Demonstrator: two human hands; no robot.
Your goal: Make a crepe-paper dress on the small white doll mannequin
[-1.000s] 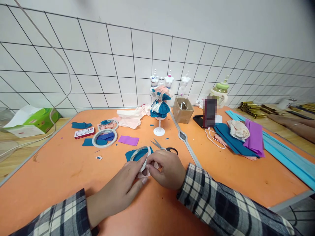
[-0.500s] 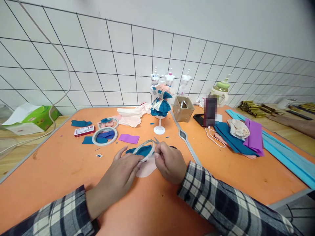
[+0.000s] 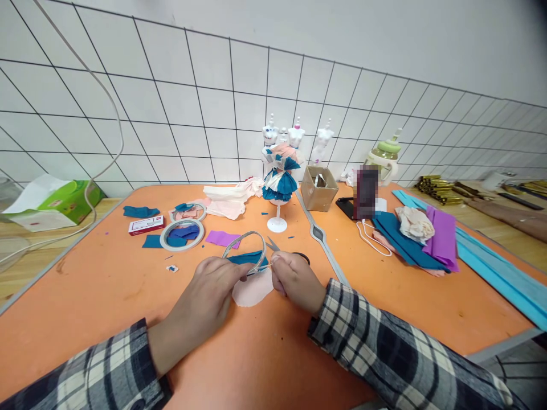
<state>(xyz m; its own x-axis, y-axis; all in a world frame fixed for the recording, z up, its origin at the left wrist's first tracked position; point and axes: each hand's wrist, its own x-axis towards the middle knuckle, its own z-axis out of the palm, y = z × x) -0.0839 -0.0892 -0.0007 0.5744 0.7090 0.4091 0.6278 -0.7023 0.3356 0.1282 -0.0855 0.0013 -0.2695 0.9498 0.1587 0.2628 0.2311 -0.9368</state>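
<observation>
My left hand [image 3: 211, 287] is closed on a narrow roll of tape [image 3: 264, 249], tilted up on its edge. My right hand [image 3: 297, 279] is closed in a pinch; a thin strip [image 3: 266, 266] runs from the roll to its fingertips. A folded teal piece of crepe paper [image 3: 243, 258] lies behind and partly inside the ring. Below it a pale pink rounded piece of paper [image 3: 252, 291] rests flat between my hands. Scissors [image 3: 272, 245] lie just beyond my right hand, which partly covers them.
A small dress form in a teal and pink paper dress [image 3: 280, 185] stands ahead, near a cardboard box [image 3: 319, 192]. Two tape rolls lie left, including a white one [image 3: 164, 240], beside a red-and-white box [image 3: 146, 225]. Folded coloured paper [image 3: 442, 236] is piled right.
The tape roll has tipped more upright and shifted slightly left with my left hand. The strip between it and my right hand now shows, and more of the scissors' handle is visible.
</observation>
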